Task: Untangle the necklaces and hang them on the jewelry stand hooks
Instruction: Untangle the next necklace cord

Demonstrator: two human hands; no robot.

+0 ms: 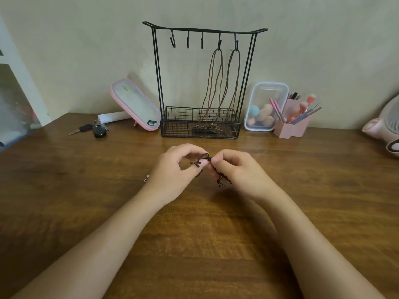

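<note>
A black wire jewelry stand [158, 83] stands at the back of the wooden table, with several hooks on its top bar. Two brown cord necklaces [216, 83] hang from the two right hooks, their ends lying in the stand's wire basket [177, 124]. The three left hooks are bare. In front of the stand, my left hand [172, 175] and my right hand [239, 171] pinch a small dark tangled cord necklace [205, 158] between their fingertips, just above the table. Loose ends dangle under my right hand [222, 182].
A pink-framed mirror [136, 104] leans left of the stand, with keys [95, 129] beside it. A clear box of sponges [263, 106] and a pink brush holder [291, 124] stand to the right. A pink fan [386, 126] sits at the far right. A small pale bit [146, 178] lies by my left wrist.
</note>
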